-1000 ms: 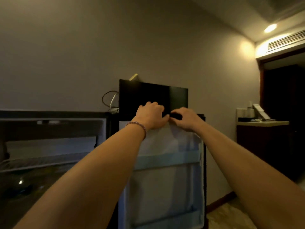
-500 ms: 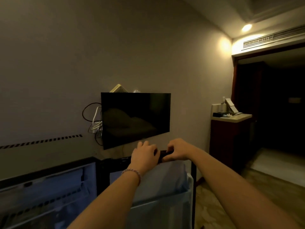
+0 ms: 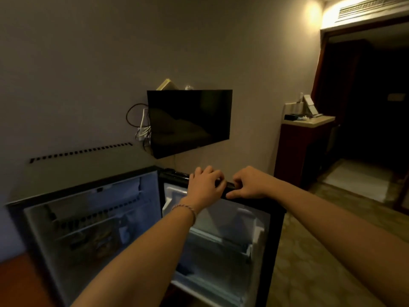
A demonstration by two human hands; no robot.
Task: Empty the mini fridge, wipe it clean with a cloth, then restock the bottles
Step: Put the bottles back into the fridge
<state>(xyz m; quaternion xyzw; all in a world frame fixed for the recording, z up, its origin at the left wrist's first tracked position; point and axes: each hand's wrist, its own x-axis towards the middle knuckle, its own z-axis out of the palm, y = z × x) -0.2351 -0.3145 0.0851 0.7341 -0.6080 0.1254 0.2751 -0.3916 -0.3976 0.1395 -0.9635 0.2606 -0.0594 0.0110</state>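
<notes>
The black mini fridge (image 3: 88,189) stands open at lower left, with a wire shelf and some dim items (image 3: 99,242) inside that are too dark to identify. Its door (image 3: 272,218) is swung out to the right, showing pale inner door racks (image 3: 223,235). My left hand (image 3: 204,185) and my right hand (image 3: 249,185) sit side by side on the door's top edge, fingers curled over it. A small dark thing lies between the fingertips; whether it is a cloth or part of the door is unclear. No bottles are clearly visible.
A dark wall-mounted TV (image 3: 190,120) hangs above the fridge, with cables (image 3: 141,129) at its left. A wooden cabinet with a stone top (image 3: 305,147) stands to the right, with a dark doorway (image 3: 371,103) beyond it. Patterned floor (image 3: 309,251) lies right of the door.
The view has swung from close against the door to higher and further back, so the fridge's inside now shows from above. Both hands have stayed together on the door's top edge.
</notes>
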